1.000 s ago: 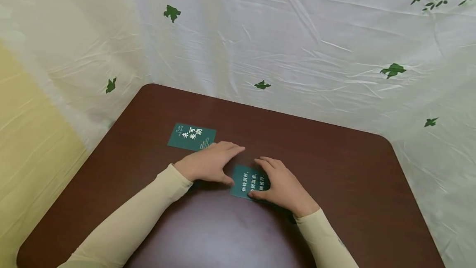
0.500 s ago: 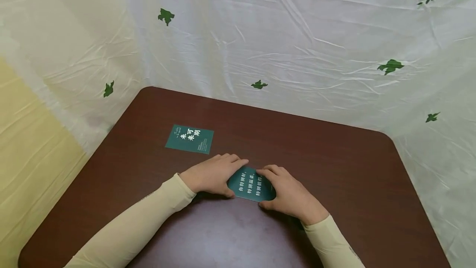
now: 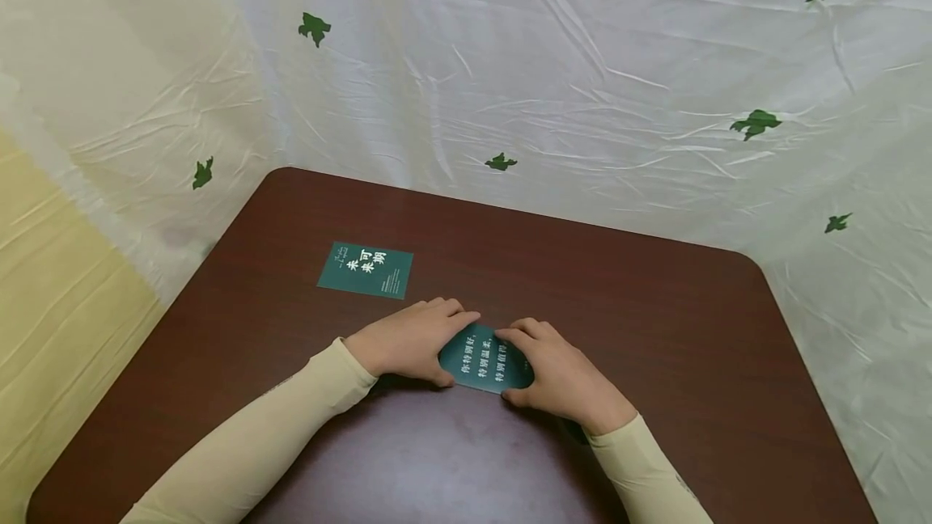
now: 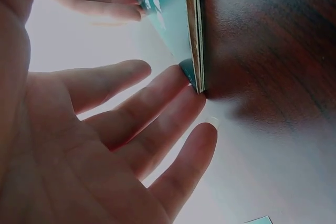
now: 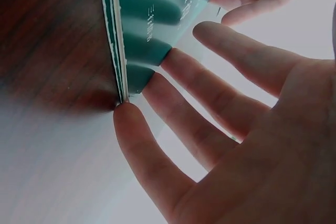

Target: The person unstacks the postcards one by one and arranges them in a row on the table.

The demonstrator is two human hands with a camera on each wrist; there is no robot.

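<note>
A small stack of dark green cards (image 3: 476, 358) with white writing lies near the middle of the table, between both hands. My left hand (image 3: 411, 342) holds its left end, thumb at the near edge and fingertips at the far corner. My right hand (image 3: 564, 370) holds the right end the same way. In the left wrist view, fingers (image 4: 168, 98) touch the corner of the stack, whose layered edge (image 4: 194, 35) shows several cards. The right wrist view shows fingertips (image 5: 126, 116) against the other corner of the card stack (image 5: 152, 19).
Another green card (image 3: 366, 270) with white writing lies flat at the far left of the dark brown table (image 3: 582, 273). White cloth (image 3: 582, 87) with green leaf prints hangs behind the table, and a yellow cloth (image 3: 65, 330) hangs at the left.
The left hand has come to the left end of the stack, away from the separate card. The right hand's thumb has slid rightward to the near edge. Little has moved over the last half second.
</note>
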